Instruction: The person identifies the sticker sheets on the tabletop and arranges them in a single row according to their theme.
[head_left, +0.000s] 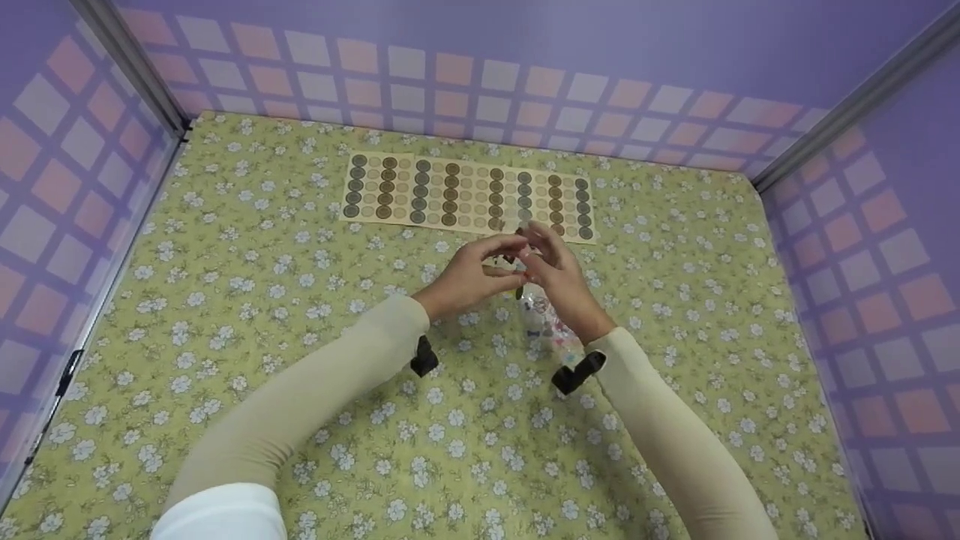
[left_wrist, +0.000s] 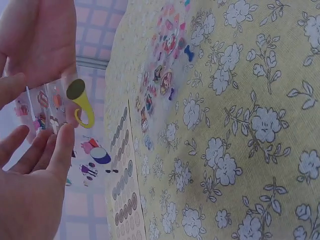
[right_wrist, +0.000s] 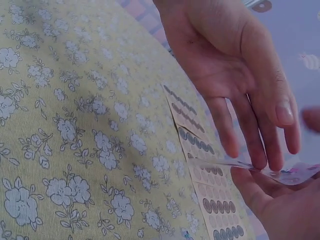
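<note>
A clear sticker sheet [left_wrist: 45,107] with small colourful pictures, among them a yellow horn, is raised above the table between both hands. In the head view my left hand [head_left: 478,271] reaches in from the left and holds it between thumb and fingers. My right hand [head_left: 561,281] grips it from the other side, the fingertips of the two hands nearly meeting. Seen from the right wrist, the thin clear film [right_wrist: 295,175] is edge-on at the fingertips; the exact finger contact is partly hidden. Below the right hand, another clear piece with coloured stickers [head_left: 551,330] lies on the cloth.
A long beige sheet with rows of brown and grey circles [head_left: 465,195] lies flat beyond the hands. Yellow-green flowered cloth [head_left: 375,450] covers the table. Purple panels with pink and white squares [head_left: 450,82] stand at the back and both sides.
</note>
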